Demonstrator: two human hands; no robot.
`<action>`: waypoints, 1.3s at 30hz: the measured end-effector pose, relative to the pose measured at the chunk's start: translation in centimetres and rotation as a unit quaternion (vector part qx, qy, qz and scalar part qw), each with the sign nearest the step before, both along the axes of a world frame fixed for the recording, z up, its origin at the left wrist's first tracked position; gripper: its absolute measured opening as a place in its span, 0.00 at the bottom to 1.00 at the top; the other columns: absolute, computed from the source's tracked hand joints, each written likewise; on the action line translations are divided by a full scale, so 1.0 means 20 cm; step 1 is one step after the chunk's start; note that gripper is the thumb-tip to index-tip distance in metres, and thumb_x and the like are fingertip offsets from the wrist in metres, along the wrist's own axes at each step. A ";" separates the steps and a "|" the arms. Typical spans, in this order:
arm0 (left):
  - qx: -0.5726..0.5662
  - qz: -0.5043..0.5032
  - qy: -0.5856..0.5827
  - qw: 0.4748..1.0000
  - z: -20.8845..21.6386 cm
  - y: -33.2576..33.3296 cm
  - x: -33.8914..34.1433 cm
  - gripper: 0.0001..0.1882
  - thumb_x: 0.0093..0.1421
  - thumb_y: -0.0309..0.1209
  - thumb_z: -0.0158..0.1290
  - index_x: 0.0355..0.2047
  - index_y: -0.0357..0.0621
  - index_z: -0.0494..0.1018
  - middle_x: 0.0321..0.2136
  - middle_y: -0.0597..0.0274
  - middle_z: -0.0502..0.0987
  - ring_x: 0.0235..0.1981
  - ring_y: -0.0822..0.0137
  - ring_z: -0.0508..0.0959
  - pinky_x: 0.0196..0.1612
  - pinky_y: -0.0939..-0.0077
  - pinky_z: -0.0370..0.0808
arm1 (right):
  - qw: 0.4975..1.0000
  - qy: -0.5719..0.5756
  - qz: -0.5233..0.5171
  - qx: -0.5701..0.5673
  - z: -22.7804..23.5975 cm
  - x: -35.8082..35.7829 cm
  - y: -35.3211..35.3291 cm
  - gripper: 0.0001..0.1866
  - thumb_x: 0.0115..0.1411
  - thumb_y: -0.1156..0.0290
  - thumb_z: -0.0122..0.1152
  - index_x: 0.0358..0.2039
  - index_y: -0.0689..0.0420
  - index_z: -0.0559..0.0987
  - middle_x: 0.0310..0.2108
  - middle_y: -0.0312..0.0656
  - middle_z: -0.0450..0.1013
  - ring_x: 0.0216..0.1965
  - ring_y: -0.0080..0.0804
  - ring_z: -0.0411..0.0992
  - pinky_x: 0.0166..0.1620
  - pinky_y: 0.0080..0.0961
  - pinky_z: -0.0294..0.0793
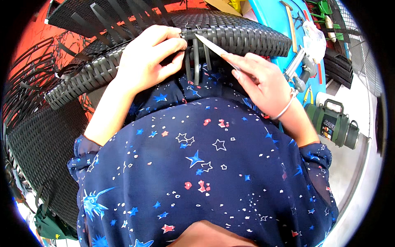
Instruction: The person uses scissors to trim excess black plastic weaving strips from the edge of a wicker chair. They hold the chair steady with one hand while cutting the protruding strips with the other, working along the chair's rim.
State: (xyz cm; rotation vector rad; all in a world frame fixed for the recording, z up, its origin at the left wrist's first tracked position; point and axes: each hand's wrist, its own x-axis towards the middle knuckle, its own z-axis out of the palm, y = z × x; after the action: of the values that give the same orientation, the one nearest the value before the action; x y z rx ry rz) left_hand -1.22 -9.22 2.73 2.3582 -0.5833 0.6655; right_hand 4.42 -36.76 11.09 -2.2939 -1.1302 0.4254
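Across my lap lies a black woven wicker piece (255, 40) with a thick rolled edge. My left hand (150, 57) is closed at the middle of that edge, its thumb and fingers pinching a black wicker strip whose gripped part is mostly hidden. Several loose strip ends (196, 61) hang below the edge, just right of those fingers. My right hand (263, 82) grips a knife (213, 47) with a pale, pointed blade. The knife's tip points up and left, at or very near the weave beside my left fingers; whether it touches, I cannot tell.
Long loose strips (103, 20) stand up at the back left above the red floor (31, 31). Another woven panel (41, 140) is at left. On the blue table (263, 12) lie a wooden-handled tool (290, 24) and a metal tool (298, 68). A green flask (333, 123) stands at right.
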 end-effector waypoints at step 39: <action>0.000 0.021 -0.011 1.000 -0.02 0.05 0.01 0.10 0.51 0.31 0.64 0.34 0.47 0.78 0.39 0.58 0.82 0.41 0.54 0.82 0.45 0.63 0.81 | 0.978 -0.089 -0.177 0.066 -0.71 -0.06 0.05 0.21 0.65 0.52 0.65 0.24 0.57 0.79 0.20 0.54 0.74 0.24 0.55 0.76 0.29 0.46 0.74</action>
State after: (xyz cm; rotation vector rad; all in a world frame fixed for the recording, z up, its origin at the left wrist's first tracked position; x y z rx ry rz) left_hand -1.03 -8.21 2.35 2.3717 -0.5447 0.7115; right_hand 3.23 -35.66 -3.13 -2.3839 -0.7755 0.0065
